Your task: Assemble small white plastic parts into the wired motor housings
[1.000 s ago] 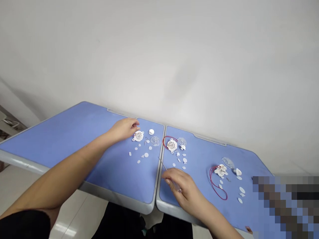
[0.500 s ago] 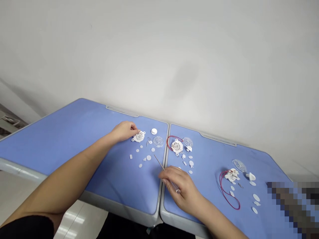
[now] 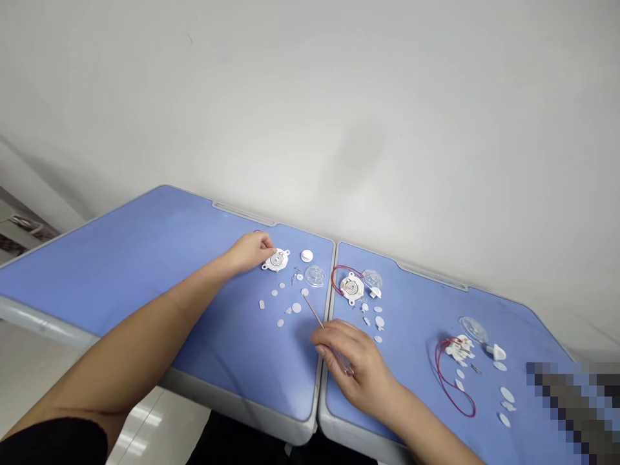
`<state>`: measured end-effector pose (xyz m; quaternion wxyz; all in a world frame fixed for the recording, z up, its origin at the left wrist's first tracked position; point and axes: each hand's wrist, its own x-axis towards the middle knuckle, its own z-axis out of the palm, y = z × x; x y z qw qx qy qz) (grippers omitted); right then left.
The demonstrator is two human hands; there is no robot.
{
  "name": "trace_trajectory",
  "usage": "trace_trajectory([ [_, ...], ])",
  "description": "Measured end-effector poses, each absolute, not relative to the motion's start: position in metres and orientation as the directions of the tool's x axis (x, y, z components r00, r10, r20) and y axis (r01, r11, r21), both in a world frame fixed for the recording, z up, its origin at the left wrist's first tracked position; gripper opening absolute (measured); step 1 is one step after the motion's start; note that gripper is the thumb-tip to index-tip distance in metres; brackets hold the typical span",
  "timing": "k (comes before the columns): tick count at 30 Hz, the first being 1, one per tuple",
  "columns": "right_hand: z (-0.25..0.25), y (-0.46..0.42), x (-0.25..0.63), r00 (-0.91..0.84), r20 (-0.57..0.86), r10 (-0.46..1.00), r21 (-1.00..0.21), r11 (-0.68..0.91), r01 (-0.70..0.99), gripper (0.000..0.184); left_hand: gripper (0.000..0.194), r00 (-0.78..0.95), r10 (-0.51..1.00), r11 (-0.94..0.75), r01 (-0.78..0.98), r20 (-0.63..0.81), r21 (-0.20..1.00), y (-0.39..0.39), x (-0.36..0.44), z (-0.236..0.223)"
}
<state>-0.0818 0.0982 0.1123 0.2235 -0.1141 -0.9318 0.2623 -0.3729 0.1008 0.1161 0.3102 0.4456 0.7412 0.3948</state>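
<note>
My left hand (image 3: 252,250) has its fingers closed at the upper left edge of a white round housing with two ear tabs (image 3: 277,259), which lies on the left table. A bit of red wire shows behind that hand. My right hand (image 3: 349,354) is wrapped round a screwdriver (image 3: 314,311) with a clear handle; its thin shaft points up and left. Around the housing lie a white knob (image 3: 307,256), a clear round cover (image 3: 314,276), small metal pieces (image 3: 294,276) and several flat white discs, one of them a larger disc (image 3: 296,308).
Two blue tables (image 3: 232,361) meet at a seam. On the right one sit a second white housing (image 3: 352,288) with red wire (image 3: 334,278) and, farther right, a third white part (image 3: 459,349) with a red wire loop, covers and knobs. A wall (image 3: 310,116) stands behind.
The camera view has shifted slightly, so the tables and parts sit a little farther right. Both hands keep nearly the same pose, the right one still with the screwdriver.
</note>
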Motion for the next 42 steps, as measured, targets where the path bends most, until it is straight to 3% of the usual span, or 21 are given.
trace_trajectory([
  [5, 0.108, 0.097, -0.084, -0.827, 0.464, 0.317, -0.348, 0.924, 0.159, 0.019, 0.030, -0.388, 0.907, 0.242, 0.159, -0.165, 0.957, 0.091, -0.362, 0.139],
  [7, 0.108, 0.097, -0.085, -0.808, 0.488, 0.331, -0.305, 0.932, 0.198, 0.019, 0.033, -0.325, 0.923, 0.203, -0.046, -0.207, 0.978, 0.084, -0.353, 0.149],
  [9, 0.111, 0.099, -0.086, -0.789, 0.496, 0.363, -0.313, 0.922, 0.228, 0.018, 0.034, -0.282, 0.931, 0.171, -0.228, -0.233, 0.959, 0.078, -0.345, 0.156],
  [12, 0.120, 0.103, -0.094, -0.708, 0.543, 0.451, -0.392, 0.882, 0.262, 0.019, 0.033, -0.225, 0.943, 0.161, -0.339, -0.246, 0.927, 0.070, -0.332, 0.161],
  [16, 0.136, 0.110, -0.111, -0.554, 0.605, 0.571, -0.508, 0.813, 0.284, 0.034, 0.031, -0.148, 0.964, 0.152, -0.378, -0.221, 0.914, 0.060, -0.317, 0.166],
  [20, 0.144, 0.112, -0.120, -0.551, 0.629, 0.549, -0.510, 0.826, 0.241, 0.055, 0.030, -0.074, 0.967, 0.198, -0.383, -0.243, 0.902, 0.051, -0.301, 0.168],
  [27, 0.133, 0.108, -0.108, -0.560, 0.548, 0.621, -0.661, 0.732, 0.165, 0.046, 0.031, 0.010, 0.963, 0.258, -0.333, -0.270, 0.907, 0.049, -0.288, 0.160],
  [34, 0.122, 0.110, -0.099, -0.532, 0.388, 0.752, -0.886, 0.463, 0.007, 0.042, 0.050, 0.091, 0.972, 0.234, -0.345, -0.216, 0.909, 0.049, -0.280, 0.151],
  [37, 0.123, 0.111, -0.096, -0.529, 0.364, 0.767, -0.913, 0.405, -0.041, 0.044, 0.064, 0.108, 0.977, 0.210, -0.358, -0.184, 0.910, 0.050, -0.278, 0.145],
  [42, 0.125, 0.111, -0.094, -0.546, 0.375, 0.749, -0.905, 0.423, -0.040, 0.042, 0.051, 0.235, 0.966, 0.204, -0.420, -0.111, 0.884, 0.053, -0.275, 0.140],
])
